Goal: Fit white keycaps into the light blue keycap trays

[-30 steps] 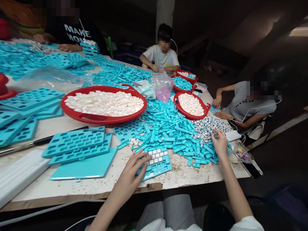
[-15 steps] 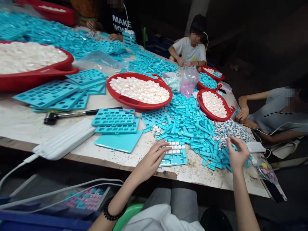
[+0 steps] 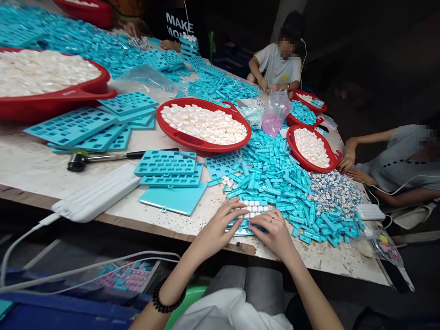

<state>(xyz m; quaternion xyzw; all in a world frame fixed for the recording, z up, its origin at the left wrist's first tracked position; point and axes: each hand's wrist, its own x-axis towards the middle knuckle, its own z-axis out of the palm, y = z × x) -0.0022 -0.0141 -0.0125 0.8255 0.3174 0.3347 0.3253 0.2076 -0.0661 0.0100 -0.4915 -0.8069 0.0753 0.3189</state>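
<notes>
A turquoise keyboard-shaped plate [image 3: 244, 229] with rows of white keycaps [image 3: 254, 207] lies near the table's front edge. My left hand [image 3: 220, 224] grips its left side, fingers over the top and thumb along the near part. At the plate's right side is my right hand [image 3: 273, 231], a ring on one finger. Its fingers are bent and close together over the keys; whatever lies under the fingertips is hidden. Just beyond the plate spreads a heap of turquoise bar-shaped pieces [image 3: 271, 172], with small white-and-blue pieces [image 3: 335, 192] to its right.
Red baskets of white keycaps stand behind, one in the middle [image 3: 206, 149] and one at right [image 3: 335, 160]. To the left lie stacked turquoise plates [image 3: 168, 160], a black-headed hammer [image 3: 77, 161] and a white power strip [image 3: 99, 192]. Several co-workers sit around the table.
My right hand has come in from the small-piece heap at right to the keyboard-shaped plate. My left hand has stayed at the plate, its fingers reaching slightly further over it.
</notes>
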